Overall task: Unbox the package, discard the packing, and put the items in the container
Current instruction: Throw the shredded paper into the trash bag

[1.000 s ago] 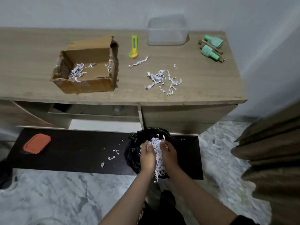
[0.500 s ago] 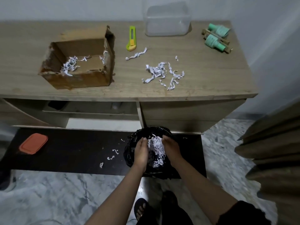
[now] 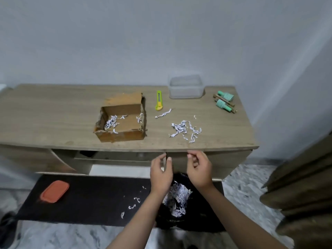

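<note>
An open cardboard box [image 3: 122, 121] stands on the wooden table [image 3: 53, 112] with a few paper shreds inside. Loose white shreds [image 3: 186, 130] lie on the table to its right. A clear plastic container [image 3: 186, 87] stands at the back, and two green bottles [image 3: 224, 101] lie at the far right. On the floor, a black bin bag [image 3: 179, 212] holds a heap of shreds. My left hand [image 3: 160, 175] and my right hand [image 3: 199, 169] hover above the bag, just below the table edge, fingers apart and holding nothing.
A yellow-green utility knife [image 3: 159, 103] lies between box and container. An orange lid [image 3: 54, 191] and a few stray shreds [image 3: 133, 203] lie on the black floor mat [image 3: 86, 196]. A brown curtain [image 3: 305, 186] hangs at the right.
Both hands have let go of the shreds into the bin bag and risen up to the table's front edge. The view has tilted upward.
</note>
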A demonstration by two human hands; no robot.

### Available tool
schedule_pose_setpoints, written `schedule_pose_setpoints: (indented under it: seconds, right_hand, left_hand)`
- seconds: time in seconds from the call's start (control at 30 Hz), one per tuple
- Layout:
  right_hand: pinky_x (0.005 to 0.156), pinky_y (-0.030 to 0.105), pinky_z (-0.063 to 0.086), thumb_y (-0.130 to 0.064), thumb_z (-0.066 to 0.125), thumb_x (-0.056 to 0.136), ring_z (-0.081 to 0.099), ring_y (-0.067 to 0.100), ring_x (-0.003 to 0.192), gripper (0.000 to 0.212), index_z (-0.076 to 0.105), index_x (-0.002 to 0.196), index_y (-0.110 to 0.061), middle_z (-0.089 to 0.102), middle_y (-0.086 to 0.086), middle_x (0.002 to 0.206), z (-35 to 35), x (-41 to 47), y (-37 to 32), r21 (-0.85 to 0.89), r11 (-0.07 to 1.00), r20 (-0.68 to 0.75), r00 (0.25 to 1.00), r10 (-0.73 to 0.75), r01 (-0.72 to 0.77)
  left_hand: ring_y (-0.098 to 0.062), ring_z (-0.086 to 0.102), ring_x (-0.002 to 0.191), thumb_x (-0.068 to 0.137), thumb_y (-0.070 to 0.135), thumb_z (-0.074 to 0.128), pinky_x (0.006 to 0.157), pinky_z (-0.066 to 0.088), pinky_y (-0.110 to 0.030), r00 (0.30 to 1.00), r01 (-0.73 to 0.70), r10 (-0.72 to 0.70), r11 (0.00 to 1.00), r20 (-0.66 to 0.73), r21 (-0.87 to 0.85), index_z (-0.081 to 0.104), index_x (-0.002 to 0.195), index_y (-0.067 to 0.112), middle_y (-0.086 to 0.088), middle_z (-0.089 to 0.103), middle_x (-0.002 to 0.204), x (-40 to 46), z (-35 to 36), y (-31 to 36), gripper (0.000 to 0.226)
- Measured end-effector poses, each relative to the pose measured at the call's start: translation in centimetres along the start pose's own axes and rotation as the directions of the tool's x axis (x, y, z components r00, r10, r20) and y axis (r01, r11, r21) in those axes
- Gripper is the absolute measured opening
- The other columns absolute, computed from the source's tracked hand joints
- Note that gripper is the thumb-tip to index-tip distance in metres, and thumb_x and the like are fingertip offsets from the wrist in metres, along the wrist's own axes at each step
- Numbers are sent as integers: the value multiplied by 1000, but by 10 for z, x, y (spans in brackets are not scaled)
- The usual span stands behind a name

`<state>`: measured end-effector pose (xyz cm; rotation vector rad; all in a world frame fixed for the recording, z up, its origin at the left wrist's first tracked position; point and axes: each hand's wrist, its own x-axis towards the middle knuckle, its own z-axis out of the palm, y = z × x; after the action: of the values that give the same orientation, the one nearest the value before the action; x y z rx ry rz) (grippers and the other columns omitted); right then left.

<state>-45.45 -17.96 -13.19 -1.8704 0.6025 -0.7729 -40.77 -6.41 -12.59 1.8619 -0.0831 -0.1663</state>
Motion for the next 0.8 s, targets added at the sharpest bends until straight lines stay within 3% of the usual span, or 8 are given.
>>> schedule_pose_setpoints:
  seconds: [0.1,0.2,0.27,0.33,0.43,0.57,0.8]
  right_hand:
    - [66,33,54,-11,56,83,57,10,69,18,66,98,-15,55,-5,85,-5,30,-18,1,998,-43,998,-56,56]
    - [86,44,52,-15,66,78,59,21,95,32,59,110,-14,55,0,102,-9,62,-14,-116,988,-3,994,-106,105]
    - [100,46,43,-40,72,72,49,22,116,62,48,124,-18,51,3,121,-9,83,-9,-269,959,120,991,-59,89]
    - [111,48,28,-67,68,59,30,25,136,100,29,140,-22,35,7,144,-5,101,-3,-422,905,242,969,50,59]
    - [116,52,9,-81,63,45,5,28,145,130,4,147,-25,10,12,156,10,116,-1,-539,837,366,920,138,89]
    - [116,52,1,-87,58,39,-3,30,146,138,-2,146,-26,2,15,157,33,140,2,-605,783,414,897,155,144]
    - [115,55,2,-89,52,44,-2,28,146,126,0,146,-37,0,8,159,74,190,3,-522,766,617,786,35,376]
  left_hand:
    - [4,49,93,88,15,60,81,31,3,979,-187,192,980,-70,71,62,104,14,-1,55,102,19,-2,24,15]
    - [8,50,97,88,19,59,86,34,-4,955,-290,294,950,-24,115,60,106,13,-1,52,104,45,0,35,19]
    - [-6,52,101,85,27,56,90,38,-17,947,-320,322,932,16,170,59,109,13,0,52,107,64,2,36,27]
    - [-9,51,101,85,31,54,89,36,-17,939,-342,343,908,42,240,59,109,13,-2,55,108,82,3,36,31]
    - [-11,51,102,86,36,50,89,35,-17,903,-421,421,819,90,391,60,108,11,-4,58,108,104,0,27,35]
    - [-23,53,103,86,31,43,88,45,-34,895,-421,430,720,122,551,60,109,10,-6,58,111,117,-1,13,35]
    - [-24,52,100,81,24,43,84,40,-29,898,-399,430,704,96,588,58,108,6,-10,59,109,115,2,10,35]
